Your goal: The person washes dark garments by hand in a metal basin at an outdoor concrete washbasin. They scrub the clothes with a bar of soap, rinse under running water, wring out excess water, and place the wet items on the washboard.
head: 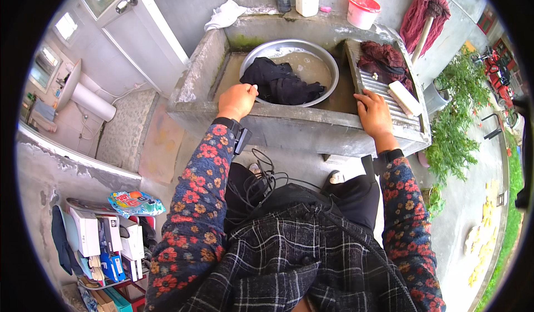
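Observation:
My left hand (pixel 236 101) is at the front wall of a concrete laundry sink (pixel 292 122), beside the near left rim of a metal basin (pixel 336 72). Its fingers are curled, and whether they grip the rim is hidden. Dark wet cloth (pixel 288 82) lies bunched in the basin, partly under cloudy, sudsy water (pixel 311 67). My right hand (pixel 373 113) rests on the sink's front edge at the corner of a ridged washboard (pixel 369 76), holding nothing visible. On the board lie dark red cloth (pixel 381 59) and a white-backed scrub brush (pixel 404 97).
Along the back ledge are a white cloth (pixel 225 14), a white pump bottle (pixel 307 3), a pink soap piece (pixel 326 9) and a red-rimmed bucket (pixel 363 13). A mop (pixel 427 15) leans at right. Black cables (pixel 269 174) hang before my legs.

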`<action>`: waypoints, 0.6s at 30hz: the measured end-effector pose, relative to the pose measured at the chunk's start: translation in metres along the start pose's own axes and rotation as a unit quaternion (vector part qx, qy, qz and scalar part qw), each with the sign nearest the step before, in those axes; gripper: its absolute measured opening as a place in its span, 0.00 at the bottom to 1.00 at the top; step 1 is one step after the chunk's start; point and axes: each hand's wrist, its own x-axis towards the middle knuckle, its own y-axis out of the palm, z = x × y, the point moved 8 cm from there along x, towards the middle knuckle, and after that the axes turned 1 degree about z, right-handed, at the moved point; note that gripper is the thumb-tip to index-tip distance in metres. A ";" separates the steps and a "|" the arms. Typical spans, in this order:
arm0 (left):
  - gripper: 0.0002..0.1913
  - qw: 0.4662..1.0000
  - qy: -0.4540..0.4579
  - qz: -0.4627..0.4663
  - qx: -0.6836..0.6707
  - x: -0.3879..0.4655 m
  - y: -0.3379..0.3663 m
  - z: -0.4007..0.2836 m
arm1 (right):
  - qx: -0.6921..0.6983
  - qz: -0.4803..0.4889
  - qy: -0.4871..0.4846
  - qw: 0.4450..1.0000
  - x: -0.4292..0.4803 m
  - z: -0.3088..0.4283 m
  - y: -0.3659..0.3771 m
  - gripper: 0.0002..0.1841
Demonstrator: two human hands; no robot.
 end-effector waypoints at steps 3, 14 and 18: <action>0.22 1.000 0.006 0.002 -0.013 0.002 0.002 0.000 | 0.005 -0.005 -0.013 1.000 0.000 0.000 0.002 0.15; 0.23 0.999 0.016 0.038 0.000 0.002 0.002 -0.004 | -0.009 0.004 0.010 1.000 0.001 -0.001 0.002 0.15; 0.23 0.999 0.009 0.026 0.027 0.007 0.006 0.001 | -0.002 0.008 0.001 1.000 0.002 0.001 0.004 0.15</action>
